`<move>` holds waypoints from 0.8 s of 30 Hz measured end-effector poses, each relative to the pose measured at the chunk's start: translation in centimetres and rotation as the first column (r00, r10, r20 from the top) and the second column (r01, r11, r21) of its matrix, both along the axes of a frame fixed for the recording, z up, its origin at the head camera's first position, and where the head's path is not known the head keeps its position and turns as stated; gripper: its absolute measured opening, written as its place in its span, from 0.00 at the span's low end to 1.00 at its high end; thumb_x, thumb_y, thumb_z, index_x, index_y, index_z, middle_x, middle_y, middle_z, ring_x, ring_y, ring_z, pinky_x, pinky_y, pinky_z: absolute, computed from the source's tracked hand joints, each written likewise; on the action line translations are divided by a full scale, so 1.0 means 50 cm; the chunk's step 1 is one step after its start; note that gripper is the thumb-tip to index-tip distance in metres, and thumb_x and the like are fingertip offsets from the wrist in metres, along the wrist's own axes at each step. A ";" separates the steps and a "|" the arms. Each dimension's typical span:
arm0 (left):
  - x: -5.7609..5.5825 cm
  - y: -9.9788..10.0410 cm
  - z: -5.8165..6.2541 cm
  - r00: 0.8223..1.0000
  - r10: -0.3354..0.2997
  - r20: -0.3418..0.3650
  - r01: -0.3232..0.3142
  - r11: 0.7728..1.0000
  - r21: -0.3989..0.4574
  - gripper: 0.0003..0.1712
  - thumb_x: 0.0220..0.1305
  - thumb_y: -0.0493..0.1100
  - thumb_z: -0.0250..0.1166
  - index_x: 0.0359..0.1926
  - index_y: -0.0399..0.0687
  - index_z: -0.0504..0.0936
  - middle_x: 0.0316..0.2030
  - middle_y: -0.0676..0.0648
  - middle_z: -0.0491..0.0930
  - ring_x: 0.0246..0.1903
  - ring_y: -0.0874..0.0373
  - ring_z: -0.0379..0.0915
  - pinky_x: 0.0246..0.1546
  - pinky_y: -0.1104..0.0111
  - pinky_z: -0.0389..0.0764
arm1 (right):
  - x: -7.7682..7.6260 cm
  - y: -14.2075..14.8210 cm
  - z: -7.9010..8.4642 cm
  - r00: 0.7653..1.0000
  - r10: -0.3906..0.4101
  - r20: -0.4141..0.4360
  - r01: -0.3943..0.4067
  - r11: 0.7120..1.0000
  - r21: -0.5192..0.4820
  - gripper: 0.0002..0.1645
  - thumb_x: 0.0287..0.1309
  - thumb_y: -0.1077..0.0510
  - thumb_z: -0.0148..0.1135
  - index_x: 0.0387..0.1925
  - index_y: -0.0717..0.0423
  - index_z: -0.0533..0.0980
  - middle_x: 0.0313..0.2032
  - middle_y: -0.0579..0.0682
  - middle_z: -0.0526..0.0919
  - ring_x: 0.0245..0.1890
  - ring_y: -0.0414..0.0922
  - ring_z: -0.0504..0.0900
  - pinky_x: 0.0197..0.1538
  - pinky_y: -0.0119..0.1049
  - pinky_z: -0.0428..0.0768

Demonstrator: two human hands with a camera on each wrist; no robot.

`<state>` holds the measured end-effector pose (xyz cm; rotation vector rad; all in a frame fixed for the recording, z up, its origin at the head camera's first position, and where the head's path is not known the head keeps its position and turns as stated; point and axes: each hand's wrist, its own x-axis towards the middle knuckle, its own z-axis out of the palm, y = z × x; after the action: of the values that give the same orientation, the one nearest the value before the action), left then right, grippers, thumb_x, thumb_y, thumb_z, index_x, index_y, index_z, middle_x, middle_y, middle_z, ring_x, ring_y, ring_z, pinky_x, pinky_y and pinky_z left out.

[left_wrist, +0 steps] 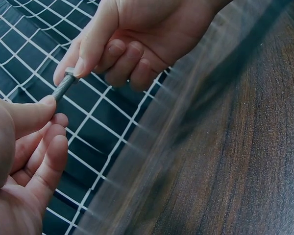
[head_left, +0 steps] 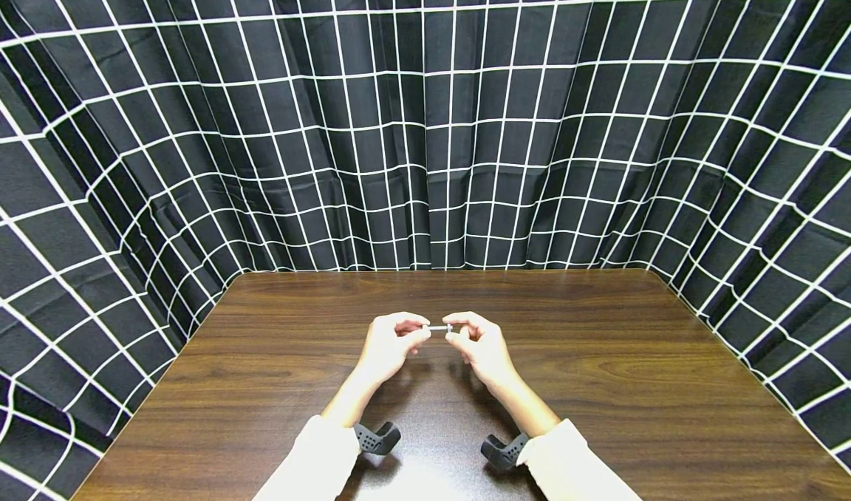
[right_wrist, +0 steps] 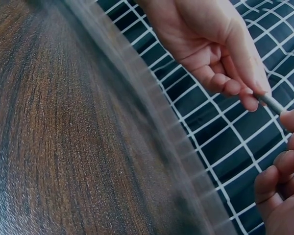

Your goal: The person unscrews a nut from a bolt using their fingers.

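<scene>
A grey metal bolt (head_left: 437, 328) is held level above the table, between both hands. Its threaded shank (left_wrist: 62, 88) and wider head show in the left wrist view. My left hand (head_left: 387, 346) pinches the far end of the shank between thumb and fingertips. At the head end, my right hand (head_left: 485, 347) grips the bolt with thumb and index finger. The right wrist view shows a short stretch of shank (right_wrist: 273, 104) between the two hands. Fingertips cover both ends, so whether a nut sits on the bolt I cannot tell.
Below the hands lies a dark wood-grain table (head_left: 266, 368). Black curtains (head_left: 439, 139) with a white grid stand behind it and along both sides. Each wrist wears a dark strap mount, the left mount (head_left: 377, 438) and the right mount (head_left: 503, 451).
</scene>
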<state>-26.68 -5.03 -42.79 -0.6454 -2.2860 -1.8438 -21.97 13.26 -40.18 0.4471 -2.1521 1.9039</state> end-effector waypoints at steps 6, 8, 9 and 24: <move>0.002 -0.001 0.000 1.000 0.000 -0.007 0.000 1.000 -0.013 0.08 0.57 0.33 0.70 0.39 0.36 0.85 0.29 0.45 0.84 0.25 0.57 0.79 0.25 0.59 0.83 | 0.000 0.001 -0.002 1.000 -0.006 -0.021 0.007 1.000 0.019 0.16 0.52 0.76 0.62 0.45 0.76 0.76 0.14 0.43 0.66 0.13 0.34 0.63 0.18 0.24 0.62; 0.002 0.000 0.000 1.000 -0.001 -0.010 0.001 1.000 -0.016 0.09 0.57 0.33 0.69 0.39 0.35 0.85 0.29 0.45 0.84 0.25 0.54 0.80 0.25 0.59 0.83 | 0.000 0.001 0.000 1.000 -0.022 0.004 0.022 1.000 0.017 0.16 0.54 0.74 0.63 0.46 0.75 0.76 0.13 0.43 0.66 0.12 0.34 0.63 0.17 0.25 0.62; 0.002 0.000 0.000 1.000 -0.001 -0.011 0.001 1.000 -0.016 0.09 0.57 0.33 0.69 0.40 0.34 0.85 0.29 0.45 0.84 0.26 0.50 0.80 0.25 0.59 0.83 | 0.001 0.001 0.001 0.999 -0.035 0.022 0.035 0.999 0.018 0.15 0.55 0.72 0.63 0.46 0.74 0.77 0.13 0.43 0.66 0.12 0.34 0.63 0.17 0.25 0.62; 0.002 0.002 -0.003 1.000 -0.010 0.008 0.010 1.000 0.004 0.09 0.56 0.31 0.69 0.39 0.33 0.84 0.29 0.44 0.84 0.26 0.45 0.80 0.27 0.51 0.82 | 0.010 -0.007 0.018 0.976 -0.172 0.138 0.156 0.981 0.115 0.16 0.65 0.62 0.58 0.28 0.75 0.77 0.12 0.44 0.62 0.12 0.33 0.57 0.19 0.28 0.56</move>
<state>-26.60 -4.92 -42.96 -0.6516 -2.2878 -1.8579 -21.46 12.93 -39.29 0.1441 -2.3086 1.7926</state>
